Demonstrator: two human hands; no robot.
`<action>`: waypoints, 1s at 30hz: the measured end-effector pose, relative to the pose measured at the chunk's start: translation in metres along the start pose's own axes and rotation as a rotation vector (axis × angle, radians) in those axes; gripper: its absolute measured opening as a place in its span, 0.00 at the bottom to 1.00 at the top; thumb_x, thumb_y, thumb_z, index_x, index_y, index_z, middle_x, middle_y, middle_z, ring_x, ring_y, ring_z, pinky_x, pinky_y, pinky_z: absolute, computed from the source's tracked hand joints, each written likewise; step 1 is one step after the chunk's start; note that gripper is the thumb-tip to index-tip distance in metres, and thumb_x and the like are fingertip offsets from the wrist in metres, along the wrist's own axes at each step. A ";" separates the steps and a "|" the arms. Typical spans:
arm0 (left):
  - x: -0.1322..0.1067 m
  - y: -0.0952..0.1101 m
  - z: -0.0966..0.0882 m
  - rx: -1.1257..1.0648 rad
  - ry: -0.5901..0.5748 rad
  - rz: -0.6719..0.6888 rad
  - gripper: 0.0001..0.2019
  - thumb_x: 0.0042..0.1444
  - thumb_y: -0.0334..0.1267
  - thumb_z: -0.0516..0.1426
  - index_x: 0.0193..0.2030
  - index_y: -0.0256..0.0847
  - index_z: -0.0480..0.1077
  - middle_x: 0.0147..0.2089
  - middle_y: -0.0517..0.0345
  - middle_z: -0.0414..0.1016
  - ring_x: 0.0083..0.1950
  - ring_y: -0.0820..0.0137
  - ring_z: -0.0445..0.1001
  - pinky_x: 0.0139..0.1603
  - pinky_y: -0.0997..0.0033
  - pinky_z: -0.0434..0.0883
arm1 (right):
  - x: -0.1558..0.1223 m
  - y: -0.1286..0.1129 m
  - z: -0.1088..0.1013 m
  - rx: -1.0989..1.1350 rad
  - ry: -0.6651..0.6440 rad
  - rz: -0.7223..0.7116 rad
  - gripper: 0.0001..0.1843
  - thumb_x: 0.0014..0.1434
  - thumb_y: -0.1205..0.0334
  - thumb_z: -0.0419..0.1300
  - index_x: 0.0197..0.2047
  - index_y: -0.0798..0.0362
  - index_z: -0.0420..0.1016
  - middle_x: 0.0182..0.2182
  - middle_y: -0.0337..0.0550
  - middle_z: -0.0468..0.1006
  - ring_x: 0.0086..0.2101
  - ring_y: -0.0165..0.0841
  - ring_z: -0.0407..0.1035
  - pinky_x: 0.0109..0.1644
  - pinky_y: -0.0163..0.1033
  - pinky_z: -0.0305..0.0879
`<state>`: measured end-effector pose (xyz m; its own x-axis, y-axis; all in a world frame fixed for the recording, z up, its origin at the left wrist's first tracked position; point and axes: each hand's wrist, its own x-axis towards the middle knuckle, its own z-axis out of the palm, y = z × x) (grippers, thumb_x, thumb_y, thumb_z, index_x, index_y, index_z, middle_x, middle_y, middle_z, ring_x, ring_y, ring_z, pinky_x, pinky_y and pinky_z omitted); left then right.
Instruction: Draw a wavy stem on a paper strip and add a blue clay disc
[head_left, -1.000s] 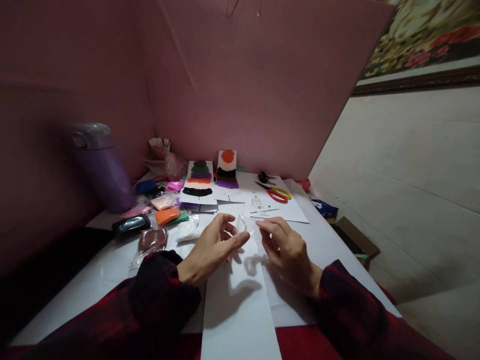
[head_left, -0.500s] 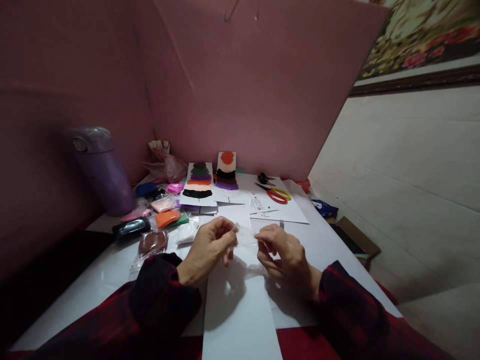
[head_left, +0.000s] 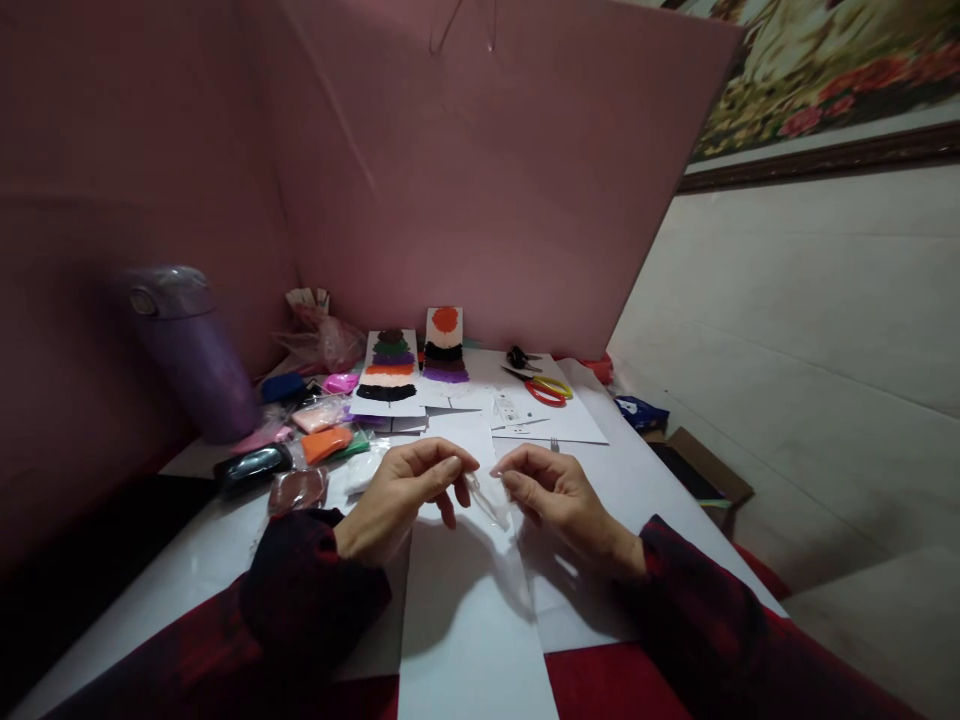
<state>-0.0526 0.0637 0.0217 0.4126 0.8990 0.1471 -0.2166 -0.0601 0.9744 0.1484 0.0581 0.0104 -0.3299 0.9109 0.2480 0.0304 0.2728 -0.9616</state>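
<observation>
left hand [head_left: 409, 492] and right hand [head_left: 566, 497], fingers [head_left: 448, 466] pinching one clear film [head_left: 491, 508] between them, edges hard to make out, above one cut-off white strip [head_left: 472, 660], one fork [head_left: 554, 444] mostly hidden

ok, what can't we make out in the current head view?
All in the head view:
Clear plastic: full outline; see-through, one end covered by the left hand.
Right hand: whether it grips the plastic; its own fingers hide that.
Pronged utensil: lower part, behind the right hand.
Paper markings: too small.
Framed picture: cut off by top and right edges.
</observation>
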 end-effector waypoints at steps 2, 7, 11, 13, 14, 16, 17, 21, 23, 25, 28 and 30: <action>0.001 -0.001 -0.001 -0.024 -0.040 -0.038 0.12 0.51 0.43 0.64 0.33 0.33 0.74 0.25 0.57 0.73 0.25 0.74 0.71 0.22 0.77 0.69 | 0.002 0.001 -0.002 0.023 -0.009 0.032 0.14 0.56 0.52 0.62 0.34 0.55 0.73 0.21 0.33 0.65 0.17 0.22 0.53 0.19 0.31 0.49; 0.000 -0.002 0.003 -0.099 -0.126 -0.133 0.12 0.45 0.39 0.68 0.31 0.33 0.73 0.23 0.56 0.75 0.24 0.72 0.72 0.24 0.75 0.70 | 0.003 -0.001 0.001 0.073 -0.004 0.098 0.14 0.54 0.52 0.64 0.29 0.55 0.70 0.20 0.33 0.64 0.17 0.23 0.54 0.19 0.31 0.51; -0.001 -0.001 0.007 -0.079 -0.175 -0.196 0.11 0.44 0.36 0.68 0.31 0.33 0.73 0.22 0.57 0.75 0.22 0.74 0.72 0.26 0.74 0.71 | 0.001 -0.003 0.009 0.129 0.025 0.150 0.14 0.54 0.53 0.63 0.28 0.55 0.69 0.19 0.32 0.64 0.17 0.22 0.54 0.19 0.30 0.50; -0.002 -0.002 0.008 -0.051 -0.184 -0.209 0.11 0.44 0.35 0.67 0.30 0.33 0.72 0.21 0.59 0.74 0.21 0.75 0.71 0.25 0.74 0.71 | 0.000 -0.004 0.013 0.122 0.042 0.151 0.13 0.54 0.54 0.63 0.27 0.55 0.68 0.19 0.32 0.64 0.17 0.23 0.55 0.19 0.30 0.52; -0.002 -0.002 0.009 -0.040 -0.188 -0.214 0.10 0.44 0.35 0.67 0.29 0.33 0.72 0.21 0.59 0.73 0.21 0.75 0.71 0.25 0.75 0.70 | -0.001 -0.004 0.014 0.122 0.043 0.152 0.13 0.55 0.55 0.63 0.27 0.55 0.68 0.19 0.33 0.64 0.17 0.23 0.56 0.20 0.30 0.52; -0.002 -0.003 0.009 -0.028 -0.210 -0.221 0.10 0.44 0.35 0.67 0.28 0.33 0.71 0.20 0.60 0.72 0.20 0.75 0.70 0.23 0.75 0.70 | -0.002 -0.005 0.016 0.136 0.036 0.164 0.12 0.55 0.56 0.62 0.27 0.55 0.69 0.18 0.32 0.65 0.17 0.23 0.56 0.19 0.30 0.53; -0.002 -0.003 0.010 -0.027 -0.225 -0.224 0.10 0.43 0.35 0.67 0.27 0.34 0.71 0.20 0.60 0.72 0.20 0.75 0.71 0.23 0.75 0.70 | -0.002 -0.005 0.016 0.147 0.031 0.177 0.12 0.55 0.56 0.62 0.27 0.55 0.69 0.18 0.32 0.65 0.16 0.22 0.56 0.19 0.29 0.53; -0.003 -0.003 0.010 -0.002 -0.257 -0.236 0.10 0.43 0.35 0.67 0.28 0.33 0.72 0.23 0.58 0.74 0.23 0.73 0.73 0.25 0.75 0.71 | -0.002 -0.005 0.017 0.210 0.045 0.236 0.12 0.54 0.56 0.63 0.28 0.55 0.68 0.15 0.31 0.65 0.14 0.21 0.53 0.16 0.28 0.49; -0.003 -0.002 0.011 0.013 -0.218 -0.227 0.09 0.43 0.35 0.67 0.29 0.33 0.73 0.24 0.57 0.75 0.23 0.72 0.74 0.27 0.73 0.72 | -0.001 -0.004 0.016 0.250 0.048 0.260 0.11 0.53 0.57 0.63 0.27 0.54 0.68 0.15 0.31 0.64 0.13 0.20 0.52 0.15 0.27 0.48; -0.003 0.000 0.012 0.027 -0.144 -0.188 0.09 0.43 0.36 0.67 0.28 0.33 0.73 0.21 0.58 0.74 0.22 0.73 0.72 0.26 0.73 0.72 | 0.000 -0.003 0.016 0.283 0.020 0.278 0.09 0.51 0.60 0.63 0.28 0.54 0.68 0.14 0.29 0.63 0.14 0.20 0.51 0.15 0.27 0.48; -0.003 0.004 0.013 0.046 -0.025 -0.090 0.09 0.40 0.34 0.68 0.24 0.34 0.72 0.23 0.59 0.72 0.22 0.75 0.69 0.24 0.75 0.70 | 0.002 0.002 0.014 0.289 -0.024 0.268 0.07 0.49 0.63 0.62 0.30 0.53 0.67 0.15 0.28 0.62 0.14 0.21 0.50 0.15 0.28 0.50; -0.004 0.006 0.013 0.038 0.010 -0.063 0.10 0.39 0.33 0.69 0.23 0.33 0.72 0.25 0.59 0.71 0.24 0.76 0.69 0.25 0.76 0.69 | 0.003 0.005 0.013 0.248 -0.034 0.238 0.07 0.51 0.61 0.61 0.31 0.53 0.66 0.17 0.28 0.63 0.14 0.21 0.51 0.16 0.28 0.50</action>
<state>-0.0444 0.0547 0.0296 0.4158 0.9056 0.0841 -0.1566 -0.0198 0.9875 0.1351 0.0577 0.0049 -0.3729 0.9278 0.0131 -0.1190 -0.0338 -0.9923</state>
